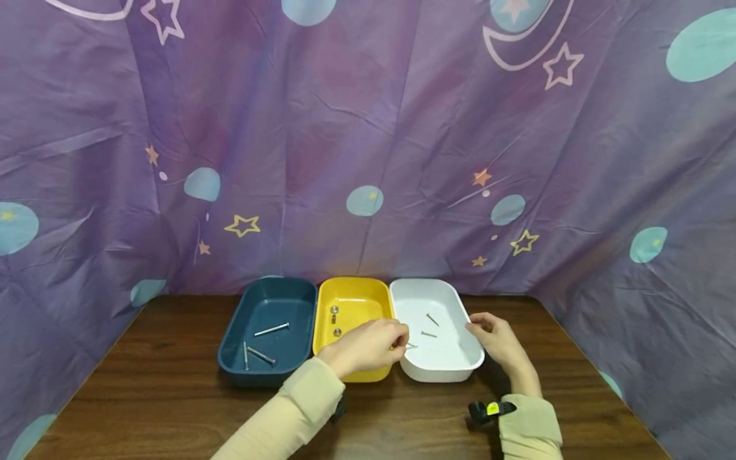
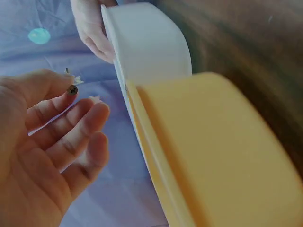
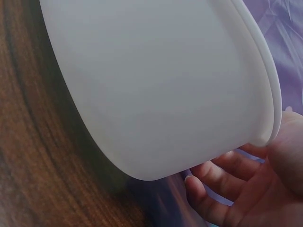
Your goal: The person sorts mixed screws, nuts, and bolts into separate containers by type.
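My left hand (image 1: 370, 345) is over the seam between the yellow tray (image 1: 376, 287) and the white tray (image 1: 441, 374). Its thumb and index finger pinch a small screw, whose dark cross-slotted head (image 2: 72, 89) shows in the left wrist view; the other fingers curve loosely. Two thin screws, one a screw (image 1: 429, 334) near the middle, lie inside the white tray. At the white tray's right side, my right hand (image 1: 501, 345) holds the rim, with the thumb at the edge and fingers (image 3: 222, 182) along the outer wall.
A dark blue tray (image 1: 230, 351) on the left contains three long bolts, among them a bolt (image 1: 272, 329). Several small metal nuts, such as one nut (image 1: 337, 332), lie in the yellow tray. Behind the wooden table (image 1: 402, 421) hangs a purple patterned curtain (image 1: 322, 160).
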`<state>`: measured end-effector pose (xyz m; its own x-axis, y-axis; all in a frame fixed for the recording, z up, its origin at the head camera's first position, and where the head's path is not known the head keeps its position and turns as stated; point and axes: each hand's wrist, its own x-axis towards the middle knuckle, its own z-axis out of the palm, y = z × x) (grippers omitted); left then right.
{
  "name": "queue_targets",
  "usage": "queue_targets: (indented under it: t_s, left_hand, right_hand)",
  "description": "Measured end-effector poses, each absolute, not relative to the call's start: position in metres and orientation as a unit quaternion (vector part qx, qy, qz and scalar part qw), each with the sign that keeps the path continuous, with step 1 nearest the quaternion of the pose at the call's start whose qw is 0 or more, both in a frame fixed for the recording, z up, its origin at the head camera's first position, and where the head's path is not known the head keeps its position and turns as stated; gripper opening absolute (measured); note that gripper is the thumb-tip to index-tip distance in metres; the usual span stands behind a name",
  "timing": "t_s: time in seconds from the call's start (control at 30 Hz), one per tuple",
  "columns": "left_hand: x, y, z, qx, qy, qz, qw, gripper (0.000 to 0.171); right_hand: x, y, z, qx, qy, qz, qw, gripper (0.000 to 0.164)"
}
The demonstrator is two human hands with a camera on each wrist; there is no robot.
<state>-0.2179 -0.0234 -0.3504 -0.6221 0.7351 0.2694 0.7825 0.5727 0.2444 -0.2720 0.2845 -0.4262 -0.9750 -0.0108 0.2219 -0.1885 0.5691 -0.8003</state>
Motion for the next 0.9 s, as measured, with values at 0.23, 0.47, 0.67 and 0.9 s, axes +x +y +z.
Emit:
queue_targets:
  t_s: [0.23, 0.47, 0.67, 0.9]
  left_hand:
    - [-0.249, -0.011, -0.349, -0.412, -0.894, -0.170, 0.053, 0.012]
    - [-0.274, 0.003, -0.344, -0.395, -0.907, -0.138, 0.044, 0.014]
    - [-0.287, 0.014, -0.336, -0.389, -0.913, -0.111, 0.058, 0.010]
    - [-0.295, 0.022, -0.337, -0.376, -0.920, -0.100, 0.054, 0.008]
  right_hand:
    - [-0.271, 0.284, -0.427, 0.044, -0.884, 0.456, 0.091, 0.030]
    - [-0.269, 0.283, -0.425, 0.043, -0.871, 0.481, 0.089, 0.030]
    - [-0.269, 0.282, -0.423, 0.045, -0.867, 0.487, 0.094, 0.030]
    - [-0.271, 0.283, -0.428, 0.041, -0.868, 0.487, 0.087, 0.029]
